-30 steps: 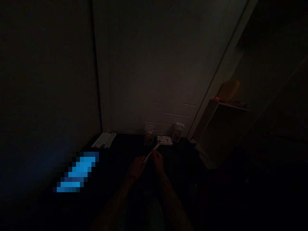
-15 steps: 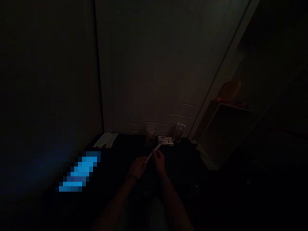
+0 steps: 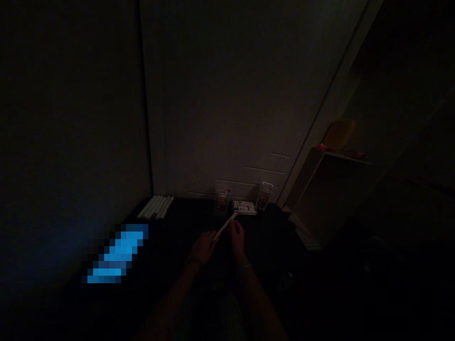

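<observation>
The room is very dark. Over a black table (image 3: 177,222) both my hands meet on a thin white stick-like thing (image 3: 224,226) with a reddish far tip, perhaps a marker. My left hand (image 3: 204,247) is closed on its near end. My right hand (image 3: 236,237) pinches it nearer the middle. The stick slants up and to the right, towards small packs at the table's back edge.
A row of white sticks (image 3: 156,206) lies at the back left of the table. Small packets (image 3: 222,202) and a flat pack (image 3: 244,207) stand against the wall. A glowing blue blurred patch (image 3: 115,254) lies at left. A shelf (image 3: 337,154) stands at right.
Hardly anything differs: my hands and the white stick stay in the same place, with only a slight shift of the view.
</observation>
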{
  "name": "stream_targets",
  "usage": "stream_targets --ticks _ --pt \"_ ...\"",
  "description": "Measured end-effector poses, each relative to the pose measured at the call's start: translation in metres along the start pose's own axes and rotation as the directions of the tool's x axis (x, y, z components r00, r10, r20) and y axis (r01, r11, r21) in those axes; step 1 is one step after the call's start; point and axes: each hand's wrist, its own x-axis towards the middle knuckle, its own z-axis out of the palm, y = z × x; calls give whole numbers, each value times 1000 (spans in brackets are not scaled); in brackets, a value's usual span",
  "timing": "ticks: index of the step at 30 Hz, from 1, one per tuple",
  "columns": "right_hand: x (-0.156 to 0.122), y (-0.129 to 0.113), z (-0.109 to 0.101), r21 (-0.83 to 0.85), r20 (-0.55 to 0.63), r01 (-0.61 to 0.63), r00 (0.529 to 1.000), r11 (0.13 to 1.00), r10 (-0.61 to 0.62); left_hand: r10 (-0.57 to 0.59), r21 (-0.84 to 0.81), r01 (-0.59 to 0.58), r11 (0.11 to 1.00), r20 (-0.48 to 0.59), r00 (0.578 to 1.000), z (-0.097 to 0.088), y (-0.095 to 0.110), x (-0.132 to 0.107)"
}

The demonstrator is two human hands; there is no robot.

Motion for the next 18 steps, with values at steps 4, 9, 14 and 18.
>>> stream_targets --ticks 4,9,14,18 --pt "-1 -1 -8 85 -34 -19 999 996 22 2 -20 -2 1000 5 1000 3 -3 0" --pt "3 -8 -11 155 -46 14 999 988 -7 -28 -14 28 1000 5 1000 6 -4 0" --pt "17 -31 -12 72 37 110 993 991 -113 -21 -49 22 999 10 1000 -1 2 -1" --pt "46 -70 -17 -29 33 243 970 970 -242 -41 -91 41 995 12 999 -8 6 -2"
